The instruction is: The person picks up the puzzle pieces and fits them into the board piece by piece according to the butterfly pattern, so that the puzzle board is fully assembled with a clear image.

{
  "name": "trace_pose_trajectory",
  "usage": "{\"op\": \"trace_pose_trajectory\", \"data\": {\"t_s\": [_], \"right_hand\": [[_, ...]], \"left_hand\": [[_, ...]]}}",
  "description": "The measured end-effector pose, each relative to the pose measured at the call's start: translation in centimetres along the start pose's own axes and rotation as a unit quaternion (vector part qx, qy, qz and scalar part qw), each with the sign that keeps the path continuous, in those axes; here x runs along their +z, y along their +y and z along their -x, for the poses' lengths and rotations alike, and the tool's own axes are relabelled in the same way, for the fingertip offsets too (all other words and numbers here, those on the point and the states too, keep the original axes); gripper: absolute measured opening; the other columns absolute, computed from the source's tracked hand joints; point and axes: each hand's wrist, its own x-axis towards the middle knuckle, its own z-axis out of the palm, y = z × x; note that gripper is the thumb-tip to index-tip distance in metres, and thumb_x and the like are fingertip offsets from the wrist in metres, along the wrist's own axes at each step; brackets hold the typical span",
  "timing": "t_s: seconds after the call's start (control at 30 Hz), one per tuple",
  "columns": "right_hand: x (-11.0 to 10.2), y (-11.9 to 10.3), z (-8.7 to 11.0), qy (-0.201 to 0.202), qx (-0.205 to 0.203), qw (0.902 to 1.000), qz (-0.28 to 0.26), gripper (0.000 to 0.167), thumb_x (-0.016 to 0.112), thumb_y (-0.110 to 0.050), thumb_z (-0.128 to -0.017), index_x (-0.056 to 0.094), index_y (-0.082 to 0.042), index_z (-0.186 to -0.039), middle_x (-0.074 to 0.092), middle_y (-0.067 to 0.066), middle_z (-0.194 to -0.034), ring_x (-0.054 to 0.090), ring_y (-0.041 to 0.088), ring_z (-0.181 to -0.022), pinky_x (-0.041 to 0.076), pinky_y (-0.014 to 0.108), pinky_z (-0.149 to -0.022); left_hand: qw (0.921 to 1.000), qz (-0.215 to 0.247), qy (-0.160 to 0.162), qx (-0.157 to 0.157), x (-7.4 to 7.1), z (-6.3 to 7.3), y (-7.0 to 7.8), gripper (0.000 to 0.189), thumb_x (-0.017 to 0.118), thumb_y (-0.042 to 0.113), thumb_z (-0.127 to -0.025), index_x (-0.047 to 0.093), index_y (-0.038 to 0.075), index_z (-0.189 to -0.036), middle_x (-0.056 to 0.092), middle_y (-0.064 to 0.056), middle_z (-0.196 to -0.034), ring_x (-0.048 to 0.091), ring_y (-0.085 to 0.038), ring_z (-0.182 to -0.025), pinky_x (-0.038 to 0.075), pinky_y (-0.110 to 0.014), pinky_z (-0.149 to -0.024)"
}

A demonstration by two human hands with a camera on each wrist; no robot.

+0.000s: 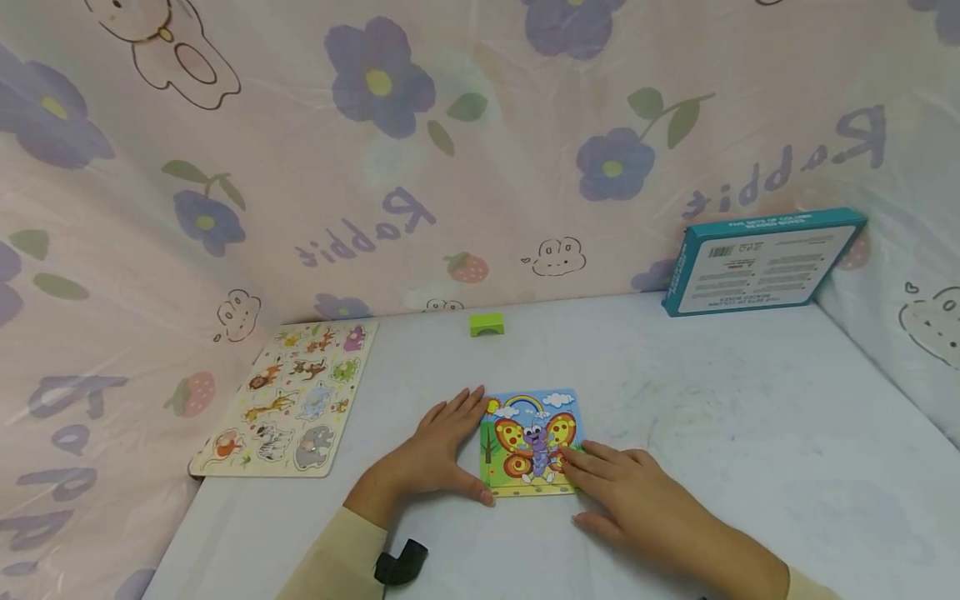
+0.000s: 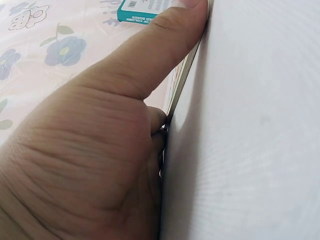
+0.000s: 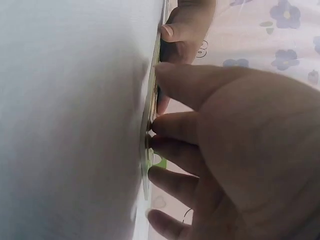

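Note:
A square butterfly picture puzzle lies flat on the white table in the head view. My left hand rests along its left edge, the fingers straight and the thumb at the lower left corner. On the opposite side, the fingertips of my right hand touch the right part of the picture, with the thumb off its lower right corner. The left wrist view shows the left hand with its thumb at the board's thin edge. In the right wrist view the right hand has its fingers spread and extended.
An animal peg board lies at the left. A green arch block stands behind the puzzle. At the back right, a teal box leans against the patterned curtain. A black object is by the left sleeve.

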Motion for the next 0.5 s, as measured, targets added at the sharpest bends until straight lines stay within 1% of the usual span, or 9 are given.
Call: {"op": "trace_pose_trajectory", "data": {"t_s": [0.07,0.17,0.3,0.4,0.5], "right_hand": [[-0.09,-0.01,0.17,-0.013,-0.003,0.9999,0.005,0.065,0.064,-0.058,-0.107,0.065,-0.013,-0.154,0.055,0.000,-0.162,0.047,0.034,-0.150,0.045,0.064,-0.106],[-0.17,0.11,0.35,-0.008,-0.010,0.9999,0.007,0.065,0.063,-0.058,-0.107,0.065,-0.013,-0.154,0.055,-0.001,-0.162,0.047,0.034,-0.151,0.041,0.067,-0.107],[-0.18,0.21,0.44,-0.004,-0.017,0.9998,0.007,0.067,0.063,-0.059,-0.107,0.065,-0.013,-0.154,0.055,-0.001,-0.162,0.045,0.037,-0.152,0.040,0.069,-0.106],[-0.08,0.21,0.33,-0.012,-0.010,0.9999,-0.003,0.069,0.062,-0.061,-0.106,0.064,-0.013,-0.155,0.053,-0.001,-0.164,0.042,0.037,-0.154,0.039,0.068,-0.108],[0.04,0.33,0.19,-0.011,-0.001,0.9995,-0.029,0.068,0.060,-0.063,-0.107,0.063,-0.017,-0.156,0.053,0.000,-0.164,0.040,0.036,-0.154,0.039,0.065,-0.109]], "left_hand": [[1.0000,0.000,0.000,0.000,0.01,-0.06,0.05,0.142,0.094,0.074,-0.067,0.024,0.015,-0.175,0.008,0.002,-0.182,-0.001,-0.021,-0.166,0.002,-0.051,-0.130],[1.0000,-0.001,-0.003,-0.001,0.00,-0.12,0.09,0.142,0.094,0.074,-0.067,0.024,0.015,-0.175,0.008,0.002,-0.182,-0.001,-0.021,-0.166,0.002,-0.051,-0.131],[1.0000,0.000,-0.004,-0.003,0.00,-0.11,0.09,0.141,0.094,0.073,-0.068,0.024,0.015,-0.175,0.009,0.003,-0.182,-0.001,-0.021,-0.166,0.002,-0.051,-0.131],[1.0000,0.001,-0.005,-0.003,0.03,-0.08,0.02,0.141,0.094,0.073,-0.068,0.024,0.014,-0.175,0.009,0.002,-0.182,-0.001,-0.021,-0.166,0.002,-0.052,-0.131],[1.0000,0.004,-0.006,-0.002,0.11,-0.01,-0.12,0.141,0.094,0.072,-0.068,0.024,0.014,-0.175,0.009,0.001,-0.182,-0.001,-0.021,-0.166,0.001,-0.052,-0.130]]}}
